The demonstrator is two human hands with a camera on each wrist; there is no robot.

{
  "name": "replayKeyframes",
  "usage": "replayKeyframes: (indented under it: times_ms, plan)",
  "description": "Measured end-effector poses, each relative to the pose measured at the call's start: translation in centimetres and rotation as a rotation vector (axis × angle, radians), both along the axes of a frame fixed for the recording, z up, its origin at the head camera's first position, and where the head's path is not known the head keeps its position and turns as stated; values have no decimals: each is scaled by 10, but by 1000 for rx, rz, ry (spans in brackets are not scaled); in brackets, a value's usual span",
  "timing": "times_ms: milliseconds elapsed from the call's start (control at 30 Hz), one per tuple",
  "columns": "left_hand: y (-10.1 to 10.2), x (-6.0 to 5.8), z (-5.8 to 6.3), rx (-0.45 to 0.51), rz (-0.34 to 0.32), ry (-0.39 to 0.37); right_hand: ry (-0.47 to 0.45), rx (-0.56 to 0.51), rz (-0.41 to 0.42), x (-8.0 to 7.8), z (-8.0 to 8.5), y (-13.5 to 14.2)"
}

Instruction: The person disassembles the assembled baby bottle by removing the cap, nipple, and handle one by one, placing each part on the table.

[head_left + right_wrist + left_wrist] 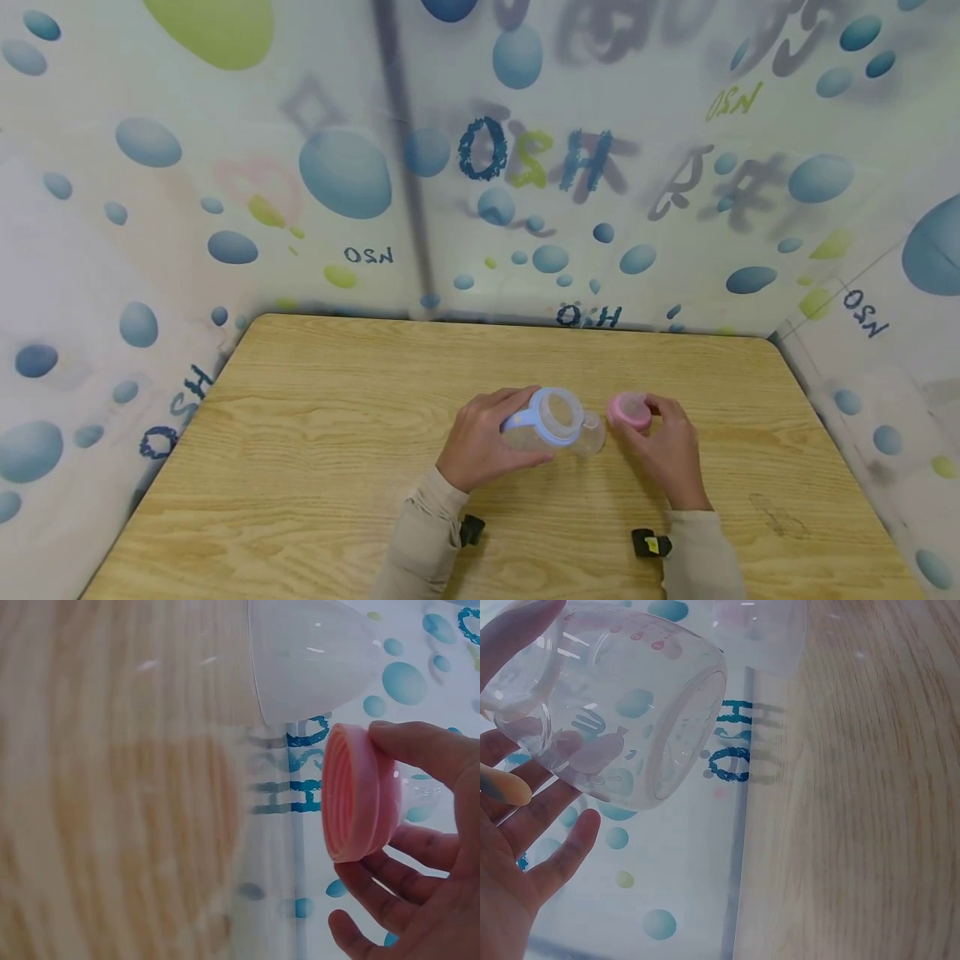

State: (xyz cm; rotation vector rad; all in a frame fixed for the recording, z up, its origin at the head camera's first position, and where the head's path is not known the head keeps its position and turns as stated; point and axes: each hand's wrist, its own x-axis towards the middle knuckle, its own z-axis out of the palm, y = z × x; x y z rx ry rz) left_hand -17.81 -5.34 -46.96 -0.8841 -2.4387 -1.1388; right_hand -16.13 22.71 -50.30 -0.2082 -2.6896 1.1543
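**Clear bottle (525,435) in the left hand (476,442), pink ring (619,412) in the right hand (672,458)**

In the head view, the bottle is tilted at the lower middle of the frame, its blue collar (544,427) facing the camera. The left hand's fingers curl round it, though those beneath are hidden. A clear cup (592,437) shows just right of the collar on the table (330,450), partly covered by the bottle. Farther right, the right hand pinches the pink ring; its translucent teat (636,407) is faint, and some fingers are out of sight. Both sleeves (423,533) run off the bottom edge.

In the left wrist view, the bottle fills the upper left, cut off at the left edge with part of the grip. Its printed marks (a fork among them) are pale, and fingers blur through the wall. The cup is cropped at the top.

In the right wrist view, the ring's threaded inside faces left at right of centre, between thumb and fingers; the teat almost melts into the patterned background. The cup is cropped above. A brownish shape at lower left is too blurred to identify.
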Motion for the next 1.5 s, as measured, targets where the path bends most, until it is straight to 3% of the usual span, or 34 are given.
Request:
replayKeyframes:
  times_ms: [600, 933, 1200, 1500]
  plan:
    - [1, 0, -2, 0, -3, 6, -154, -27, 46, 3, -2, 13]
    - [1, 0, -2, 6, -7, 21, -176, -47, 59, 3, -3, 17]
    - [1, 0, -1, 18, -11, 16, -133, -13, 86, 2, -6, 19]
    - [0, -1, -2, 10, -13, 9, -156, 16, 100, 1, -9, 18]
